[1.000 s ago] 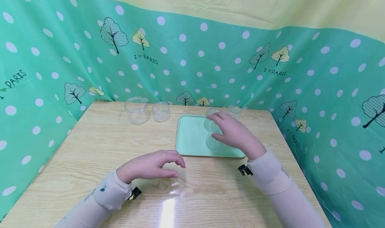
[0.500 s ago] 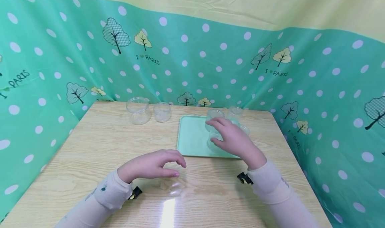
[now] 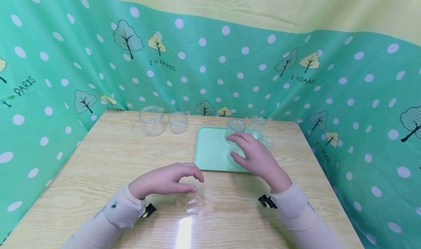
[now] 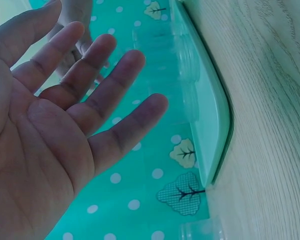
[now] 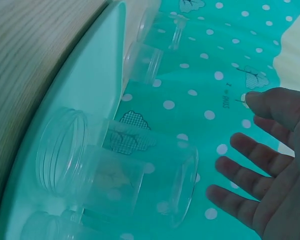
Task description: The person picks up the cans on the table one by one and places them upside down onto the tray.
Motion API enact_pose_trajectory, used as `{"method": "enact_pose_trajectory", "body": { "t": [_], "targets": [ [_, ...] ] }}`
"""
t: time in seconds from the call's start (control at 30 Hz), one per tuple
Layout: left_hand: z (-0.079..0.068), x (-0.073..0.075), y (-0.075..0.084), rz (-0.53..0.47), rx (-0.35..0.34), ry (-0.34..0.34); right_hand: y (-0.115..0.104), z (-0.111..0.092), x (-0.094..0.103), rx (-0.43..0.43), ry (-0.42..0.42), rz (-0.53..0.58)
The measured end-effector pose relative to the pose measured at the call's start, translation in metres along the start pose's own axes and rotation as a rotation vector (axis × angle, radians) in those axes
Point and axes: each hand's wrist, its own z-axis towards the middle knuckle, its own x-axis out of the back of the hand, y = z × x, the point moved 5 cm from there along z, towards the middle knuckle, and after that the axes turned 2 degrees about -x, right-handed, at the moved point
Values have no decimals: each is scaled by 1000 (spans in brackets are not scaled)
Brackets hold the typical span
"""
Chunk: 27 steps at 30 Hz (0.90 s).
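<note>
We are hovering our loose, empty right hand [image 3: 254, 154] just above clear jars [image 5: 115, 175]. Our relaxed left hand [image 3: 167, 179] is holding nothing.

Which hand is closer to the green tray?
The right hand: it hovers over the right side of the tray, by clear jars. The left hand hovers above the table, just outside the tray's near left corner.

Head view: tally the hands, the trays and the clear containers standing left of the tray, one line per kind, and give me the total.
Hands: 2 (left hand, right hand)
Trays: 1 (green tray)
Clear containers left of the tray: 2 (larger container, smaller container)
Total: 5
</note>
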Motion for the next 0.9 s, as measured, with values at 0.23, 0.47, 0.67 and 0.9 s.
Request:
{"method": "enact_pose_trajectory", "body": {
  "t": [0.23, 0.47, 0.67, 0.9],
  "targets": [
    [-1, 2, 0, 10, 3, 14, -7, -8, 0, 33, 27, 11],
    [-2, 2, 1, 16, -2, 20, -11, -13, -2, 59, 48, 42],
    [-1, 1, 1, 18, 1, 20, -12, -15, -4, 66, 48, 82],
    [0, 2, 1, 26, 0, 20, -15, -17, -7, 91, 55, 99]
  ]
}}
